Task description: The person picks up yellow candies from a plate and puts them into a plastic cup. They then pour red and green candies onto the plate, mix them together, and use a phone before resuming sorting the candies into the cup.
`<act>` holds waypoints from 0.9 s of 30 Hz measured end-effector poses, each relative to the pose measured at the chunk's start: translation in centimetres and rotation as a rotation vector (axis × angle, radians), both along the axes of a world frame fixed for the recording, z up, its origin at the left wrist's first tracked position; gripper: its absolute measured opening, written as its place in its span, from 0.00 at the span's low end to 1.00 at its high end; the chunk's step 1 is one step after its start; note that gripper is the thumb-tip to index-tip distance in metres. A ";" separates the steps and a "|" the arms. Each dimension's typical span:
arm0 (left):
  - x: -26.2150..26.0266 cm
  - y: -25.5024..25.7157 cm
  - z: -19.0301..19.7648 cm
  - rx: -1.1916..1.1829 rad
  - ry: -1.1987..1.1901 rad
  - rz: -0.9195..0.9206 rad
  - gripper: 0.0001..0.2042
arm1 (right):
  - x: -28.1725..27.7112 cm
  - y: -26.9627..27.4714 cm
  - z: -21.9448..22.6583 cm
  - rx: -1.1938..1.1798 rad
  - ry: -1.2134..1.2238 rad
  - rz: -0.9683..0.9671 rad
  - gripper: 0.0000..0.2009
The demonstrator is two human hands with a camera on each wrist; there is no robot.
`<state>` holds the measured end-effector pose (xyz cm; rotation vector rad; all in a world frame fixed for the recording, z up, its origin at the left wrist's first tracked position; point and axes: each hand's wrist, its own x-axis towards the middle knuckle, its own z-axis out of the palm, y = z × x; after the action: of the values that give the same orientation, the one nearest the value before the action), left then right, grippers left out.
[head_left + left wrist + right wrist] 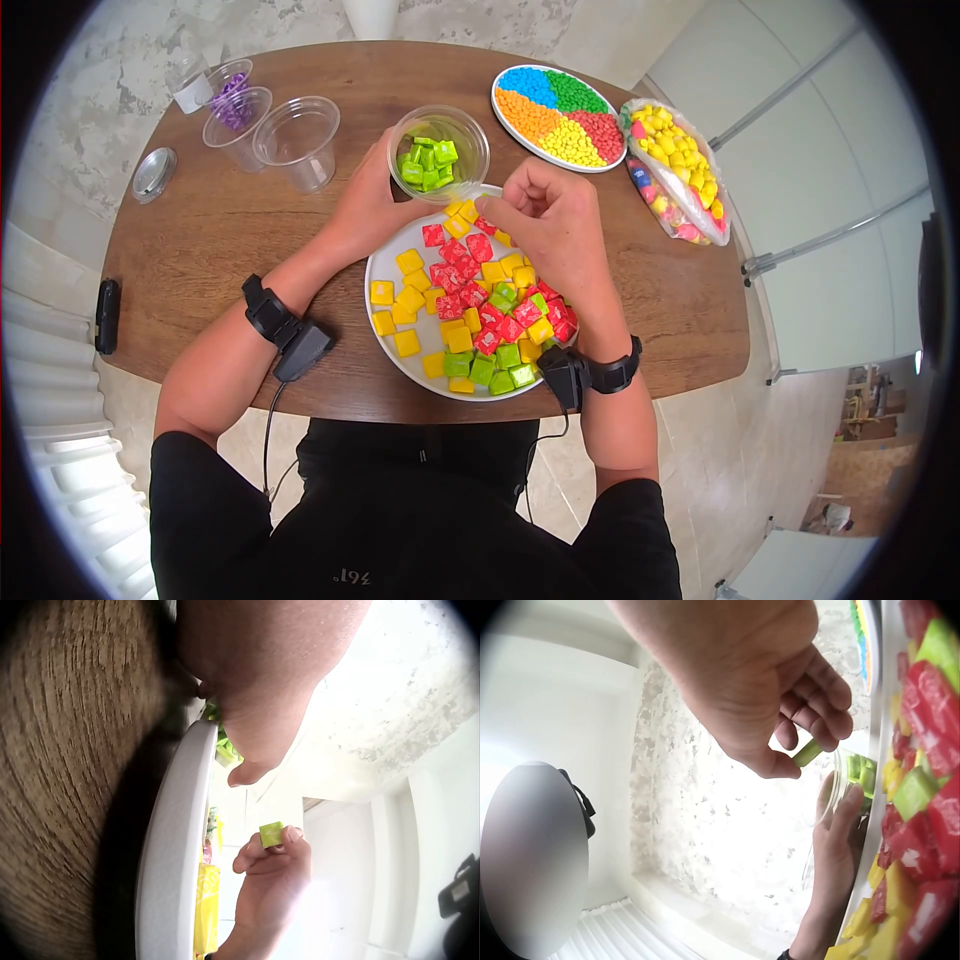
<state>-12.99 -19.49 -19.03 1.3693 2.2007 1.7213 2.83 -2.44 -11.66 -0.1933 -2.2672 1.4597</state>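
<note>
In the head view, my left hand grips a clear plastic cup holding green-wrapped candies, at the far left edge of a white plate. My right hand is just right of the cup, above the plate. A green candy is pinched between its thumb and fingers in the left wrist view; the right wrist view also shows this green piece near the cup's rim. Red, yellow and green wrapped candies lie mixed on the plate.
Clear cups stand at the back left, one holding purple pieces. A round lid lies near the left edge. At the back right are a plate of sorted coloured candies and an open bag of yellow and other pieces.
</note>
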 end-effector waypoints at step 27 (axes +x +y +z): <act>-0.2 -0.1 -0.1 -0.021 -0.026 -0.011 0.43 | 0.2 -0.1 0.0 0.253 -0.102 0.070 0.13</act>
<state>-13.17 -19.57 -19.12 1.3438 2.1875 1.6981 3.07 -2.51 -11.69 -0.1145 -2.5388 1.2042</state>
